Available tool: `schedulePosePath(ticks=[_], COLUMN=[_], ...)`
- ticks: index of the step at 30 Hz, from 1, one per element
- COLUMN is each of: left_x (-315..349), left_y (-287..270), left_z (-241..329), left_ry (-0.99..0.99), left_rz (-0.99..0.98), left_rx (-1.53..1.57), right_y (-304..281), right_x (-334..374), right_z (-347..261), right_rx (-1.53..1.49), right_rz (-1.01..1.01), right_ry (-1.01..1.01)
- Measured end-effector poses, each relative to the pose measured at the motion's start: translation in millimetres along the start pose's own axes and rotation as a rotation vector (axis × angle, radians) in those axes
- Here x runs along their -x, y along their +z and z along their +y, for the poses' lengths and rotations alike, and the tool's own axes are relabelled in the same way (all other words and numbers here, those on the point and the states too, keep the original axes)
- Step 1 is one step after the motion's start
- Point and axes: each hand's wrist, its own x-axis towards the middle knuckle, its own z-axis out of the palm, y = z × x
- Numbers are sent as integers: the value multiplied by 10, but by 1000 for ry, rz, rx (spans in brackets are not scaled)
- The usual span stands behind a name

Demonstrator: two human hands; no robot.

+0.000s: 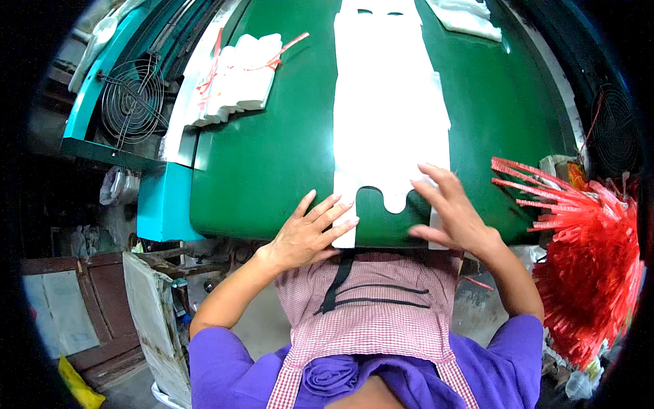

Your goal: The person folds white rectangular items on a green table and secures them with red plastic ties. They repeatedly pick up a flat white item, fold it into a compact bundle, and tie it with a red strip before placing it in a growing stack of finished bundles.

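White plastic vest-type bags (pixel 392 129) lie overlapped in a long strip down the middle of a green belt surface (pixel 272 170). The near end has two handle straps with a rounded tab between them. My left hand (pixel 310 230) lies flat over the left strap, its fingers stretched out and apart. Above the right strap my right hand (pixel 455 215) is spread, fingers apart and fingertips by the bag's edge. Neither hand grips anything; whether the right fingertips touch the plastic I cannot tell.
Bundled white bags (pixel 248 78) tied with red string lie at the far left; another white stack (pixel 466 17) is at the far right. A thick bunch of red plastic strips (pixel 586 266) hangs at the right. A round fan guard (pixel 133 99) sits in a turquoise frame at the left.
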Motion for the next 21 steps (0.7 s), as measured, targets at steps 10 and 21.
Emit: schedulePosePath(ticks=[10, 21], left_x=[-523, -1011], left_y=[-165, 11], left_z=[-153, -100], left_ry=[77, 46], left_rz=[187, 353], left_rx=[317, -89], right_y=[-117, 286], right_x=[592, -397], right_z=[57, 10], right_rx=[1, 52], right_rz=[-55, -64], right_ry=[1, 223])
